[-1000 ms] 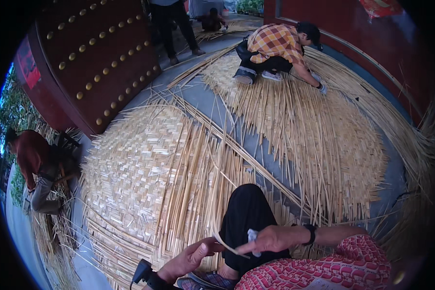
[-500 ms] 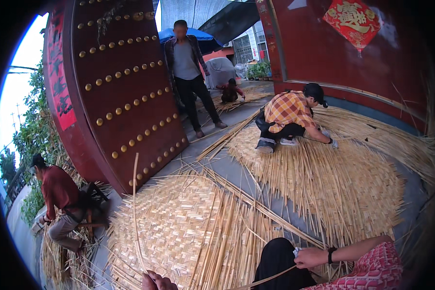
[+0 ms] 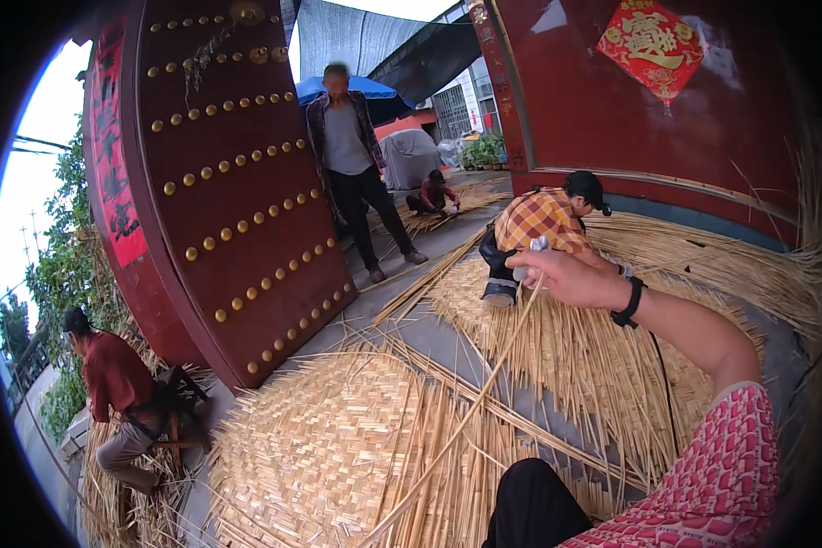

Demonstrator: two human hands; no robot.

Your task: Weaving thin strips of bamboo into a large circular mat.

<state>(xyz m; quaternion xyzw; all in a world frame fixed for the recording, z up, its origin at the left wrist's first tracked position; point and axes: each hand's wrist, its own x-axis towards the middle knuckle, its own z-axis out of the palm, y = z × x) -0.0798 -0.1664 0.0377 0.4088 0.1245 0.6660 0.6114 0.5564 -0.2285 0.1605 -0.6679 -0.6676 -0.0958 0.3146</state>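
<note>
Right hand: fingers pinching strip; left hand out of view. Strip could snag if dragged over ragged mat.

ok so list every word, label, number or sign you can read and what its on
I don't copy wording out, but writing shows here:
Red diamond poster on the dark red panel: large gold characters.
Tall red banner beside the studded door: dark characters.
Narrow door post: small gold characters, too small to read surely.
Pink sleeve: small repeated print, too blurred to read.
</note>
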